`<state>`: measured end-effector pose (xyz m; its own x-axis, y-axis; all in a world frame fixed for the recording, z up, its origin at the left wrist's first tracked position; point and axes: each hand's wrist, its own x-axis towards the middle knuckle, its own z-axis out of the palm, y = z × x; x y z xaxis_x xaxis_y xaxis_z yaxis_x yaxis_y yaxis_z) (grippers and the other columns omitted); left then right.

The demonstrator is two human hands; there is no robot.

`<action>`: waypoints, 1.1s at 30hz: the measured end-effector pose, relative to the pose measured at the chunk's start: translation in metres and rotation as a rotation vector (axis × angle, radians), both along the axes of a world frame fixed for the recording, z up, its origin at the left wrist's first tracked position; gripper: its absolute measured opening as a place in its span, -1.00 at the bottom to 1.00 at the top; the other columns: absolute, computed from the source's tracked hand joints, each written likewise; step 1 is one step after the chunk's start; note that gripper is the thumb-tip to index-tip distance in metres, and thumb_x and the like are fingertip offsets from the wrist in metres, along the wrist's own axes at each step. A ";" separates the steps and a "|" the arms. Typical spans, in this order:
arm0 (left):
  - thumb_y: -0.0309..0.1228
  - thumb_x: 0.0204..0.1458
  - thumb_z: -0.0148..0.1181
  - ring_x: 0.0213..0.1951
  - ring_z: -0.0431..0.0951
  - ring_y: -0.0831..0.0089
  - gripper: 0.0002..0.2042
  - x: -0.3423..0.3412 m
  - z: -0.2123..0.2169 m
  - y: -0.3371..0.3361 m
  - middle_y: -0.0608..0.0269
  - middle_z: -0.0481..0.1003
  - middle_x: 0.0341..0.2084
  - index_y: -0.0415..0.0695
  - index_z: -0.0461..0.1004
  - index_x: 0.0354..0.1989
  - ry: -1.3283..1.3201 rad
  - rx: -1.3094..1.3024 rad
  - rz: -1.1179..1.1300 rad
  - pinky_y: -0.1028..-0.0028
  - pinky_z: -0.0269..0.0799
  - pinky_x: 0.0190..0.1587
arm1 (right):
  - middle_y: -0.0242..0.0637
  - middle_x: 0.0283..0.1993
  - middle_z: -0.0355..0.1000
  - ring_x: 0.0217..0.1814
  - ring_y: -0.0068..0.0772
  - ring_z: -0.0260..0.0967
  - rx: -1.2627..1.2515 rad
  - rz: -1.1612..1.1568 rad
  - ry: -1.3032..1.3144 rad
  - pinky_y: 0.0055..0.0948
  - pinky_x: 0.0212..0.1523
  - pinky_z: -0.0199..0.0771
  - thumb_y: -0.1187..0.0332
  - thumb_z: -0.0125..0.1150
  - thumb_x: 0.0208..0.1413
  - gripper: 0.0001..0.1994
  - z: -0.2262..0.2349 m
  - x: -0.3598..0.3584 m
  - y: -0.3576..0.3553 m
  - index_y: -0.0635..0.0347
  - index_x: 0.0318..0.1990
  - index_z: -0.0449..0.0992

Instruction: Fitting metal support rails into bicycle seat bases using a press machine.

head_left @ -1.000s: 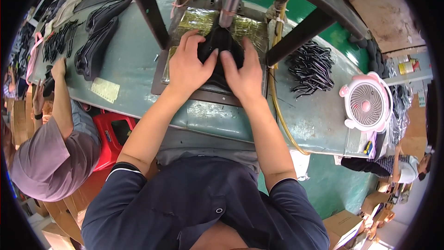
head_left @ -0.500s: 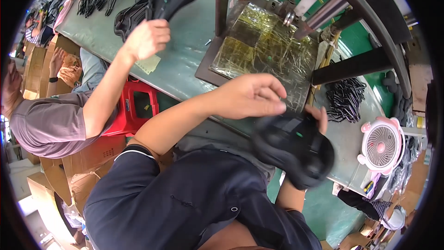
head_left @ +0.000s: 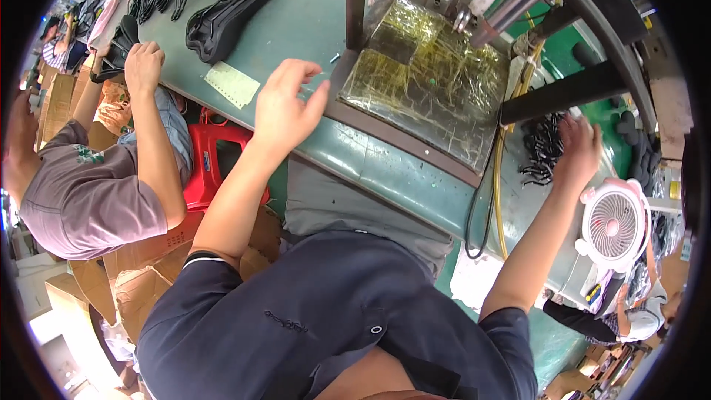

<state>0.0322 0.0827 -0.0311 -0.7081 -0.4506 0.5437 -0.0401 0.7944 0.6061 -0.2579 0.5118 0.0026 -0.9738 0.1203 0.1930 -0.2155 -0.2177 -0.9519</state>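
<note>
My left hand hovers open with spread fingers over the green workbench, just left of the foil-covered press plate. It holds nothing. My right hand reaches out to the right and rests on a pile of small black parts beside the press frame; its fingers are blurred, so their grip cannot be made out. Black moulded pieces lie farther left on the bench.
A person in a grey shirt sits at my left, a hand on black parts at the bench edge. A red stool stands below. A pink fan sits at the right. Dark steel press columns and yellow hoses cross the plate.
The black moulded piece my hands held half a second ago is gone from them. My left hand moved up over the bench; my right hand swung right to the pile of black parts.
</note>
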 end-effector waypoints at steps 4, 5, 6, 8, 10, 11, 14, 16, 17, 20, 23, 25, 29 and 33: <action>-0.43 0.07 0.43 0.14 0.54 -0.11 -0.63 0.007 -0.009 -0.076 -0.10 0.57 0.02 -0.25 0.51 0.04 -0.023 -0.432 0.235 0.04 0.43 0.26 | -0.01 0.42 0.46 0.18 -0.24 0.64 0.355 -0.009 0.077 -0.38 0.18 0.65 0.56 0.32 0.36 -0.45 -0.009 0.107 -0.024 0.50 0.45 0.34; -0.36 0.07 0.45 0.18 0.52 -0.12 -0.56 -0.004 -0.008 -0.106 -0.10 0.55 0.07 -0.26 0.49 0.08 0.015 -0.508 0.325 0.03 0.40 0.30 | -0.02 0.42 0.46 0.18 -0.28 0.64 0.392 0.012 0.083 -0.39 0.18 0.65 0.57 0.30 0.36 -0.47 -0.014 0.121 -0.022 0.50 0.43 0.36; -0.28 0.07 0.47 0.21 0.50 -0.14 -0.49 -0.016 -0.006 -0.138 -0.10 0.53 0.12 -0.27 0.47 0.13 0.052 -0.584 0.417 0.03 0.37 0.35 | -0.04 0.43 0.47 0.18 -0.33 0.63 0.429 0.037 0.087 -0.40 0.18 0.65 0.59 0.28 0.37 -0.50 -0.020 0.131 -0.023 0.50 0.42 0.38; -0.08 0.06 0.48 0.24 0.52 -0.13 -0.34 -0.035 -0.004 -0.195 -0.10 0.53 0.22 -0.24 0.46 0.24 -0.057 -0.723 0.680 0.04 0.41 0.36 | -0.08 0.38 0.51 0.18 -0.37 0.62 0.413 0.069 0.098 -0.43 0.16 0.64 0.61 0.27 0.36 -0.53 -0.029 0.149 -0.033 0.44 0.39 0.43; -0.09 0.04 0.45 0.25 0.51 -0.16 -0.34 -0.043 0.000 -0.226 -0.11 0.52 0.22 -0.26 0.46 0.22 -0.322 -0.595 0.657 0.03 0.45 0.34 | -0.12 0.32 0.52 0.17 -0.37 0.62 0.488 0.212 0.103 -0.45 0.15 0.63 0.63 0.29 0.33 -0.54 -0.038 0.162 -0.032 0.37 0.37 0.47; -0.10 0.01 0.43 0.27 0.50 -0.18 -0.35 -0.046 -0.001 -0.232 -0.11 0.51 0.21 -0.28 0.46 0.20 -0.578 -0.434 0.632 0.03 0.49 0.31 | -0.15 0.28 0.51 0.13 -0.36 0.62 0.499 0.233 0.125 -0.45 0.13 0.62 0.66 0.30 0.29 -0.54 -0.039 0.169 -0.038 0.34 0.34 0.51; -0.22 0.01 0.37 0.25 0.52 -0.19 -0.43 -0.053 0.021 -0.189 -0.14 0.52 0.19 -0.28 0.49 0.17 -0.695 -0.425 0.650 0.00 0.55 0.24 | -0.10 0.28 0.49 0.11 -0.35 0.62 0.581 0.265 0.236 -0.40 0.09 0.68 0.70 0.30 0.23 -0.57 -0.035 0.186 -0.048 0.38 0.27 0.56; -0.26 0.00 0.28 0.05 0.67 -0.16 -0.58 -0.042 0.026 -0.152 -0.16 0.62 0.00 -0.27 0.58 -0.01 -0.636 -0.432 0.605 -0.05 0.57 0.15 | -0.07 0.25 0.53 0.09 -0.33 0.63 0.593 0.261 0.226 -0.39 0.06 0.70 0.70 0.32 0.21 -0.61 -0.035 0.192 -0.055 0.38 0.20 0.60; -0.28 0.00 0.26 -0.02 0.69 -0.16 -0.64 -0.035 0.028 -0.126 -0.18 0.63 -0.06 -0.26 0.59 -0.09 -0.630 -0.456 0.559 -0.04 0.58 0.10 | -0.06 0.24 0.55 0.06 -0.32 0.64 0.625 0.285 0.264 -0.39 0.05 0.70 0.70 0.33 0.21 -0.63 -0.036 0.193 -0.057 0.37 0.17 0.62; -0.16 0.04 0.41 -0.08 0.70 -0.13 -0.55 0.006 0.036 -0.067 -0.11 0.65 -0.10 -0.26 0.63 -0.02 -0.578 -0.422 0.484 0.06 0.62 0.04 | -0.03 0.19 0.61 0.01 -0.29 0.66 0.647 0.335 0.310 -0.40 0.03 0.71 0.69 0.36 0.19 -0.70 -0.033 0.198 -0.068 0.36 0.09 0.66; -0.16 0.09 0.57 0.05 0.65 -0.07 -0.53 0.037 0.023 -0.074 -0.02 0.64 -0.01 -0.18 0.64 0.09 -0.257 -0.306 0.177 0.16 0.56 0.18 | -0.05 0.16 0.62 0.03 -0.28 0.66 0.619 0.417 0.339 -0.37 0.05 0.71 0.68 0.38 0.19 -0.70 -0.033 0.198 -0.078 0.34 0.08 0.66; -0.20 0.11 0.56 0.13 0.62 -0.08 -0.55 0.055 0.019 -0.084 -0.05 0.62 0.06 -0.20 0.63 0.07 -0.230 -0.477 0.168 0.18 0.52 0.24 | -0.07 0.15 0.63 0.03 -0.29 0.67 0.622 0.437 0.353 -0.37 0.06 0.71 0.67 0.39 0.18 -0.70 -0.035 0.197 -0.084 0.34 0.07 0.66; -0.41 0.23 0.44 0.15 0.64 -0.02 -0.79 0.074 -0.021 -0.091 -0.07 0.61 0.16 -0.27 0.54 -0.17 -0.127 -0.079 -0.012 0.25 0.52 0.22 | -0.06 0.14 0.63 0.04 -0.19 0.67 0.596 0.513 0.368 -0.33 0.08 0.69 0.62 0.42 0.17 -0.71 -0.034 0.203 -0.105 0.30 0.05 0.67; -0.52 0.20 0.42 -0.10 0.73 0.02 -0.83 0.074 -0.003 -0.018 -0.10 0.67 0.04 -0.27 0.51 -0.34 -0.017 -0.255 0.108 0.27 0.64 -0.08 | -0.02 0.13 0.62 0.10 0.04 0.64 0.627 0.495 0.528 -0.21 0.11 0.66 0.50 0.50 0.14 -0.70 -0.018 0.216 -0.123 0.28 0.04 0.68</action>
<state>0.1063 0.0643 -0.0340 -0.6735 -0.3745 0.6373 -0.1418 0.9116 0.3859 -0.0422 0.3892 -0.0157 -0.6555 -0.5560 0.5110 -0.6705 0.1172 -0.7326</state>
